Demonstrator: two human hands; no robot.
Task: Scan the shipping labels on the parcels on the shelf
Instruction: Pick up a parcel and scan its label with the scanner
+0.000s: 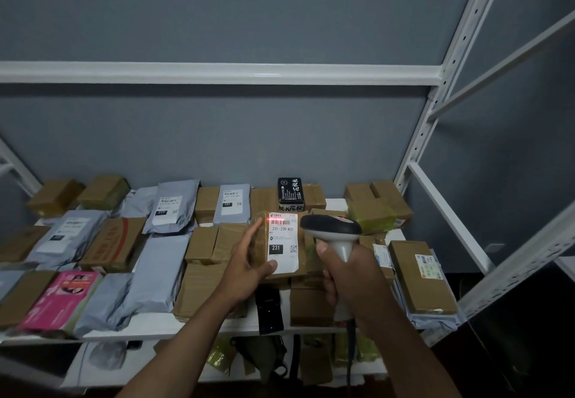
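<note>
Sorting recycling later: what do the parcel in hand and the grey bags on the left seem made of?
Parcel: looks like cardboard wrapped in glossy brown tape, given its shiny wrinkles, with a matte paper label. Grey bags: probably soft plastic film, creased and slightly shiny.

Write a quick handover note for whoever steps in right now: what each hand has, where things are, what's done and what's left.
Left hand holds a brown parcel tilted up, thumb on its shipping label.
Right hand grips the scanner, aimed at that label; a red line lies across the barcode.
Done: this scan looks under way; earlier scans can't be told.
Left: set it back, then scan the other parcels on the shelf.
</note>
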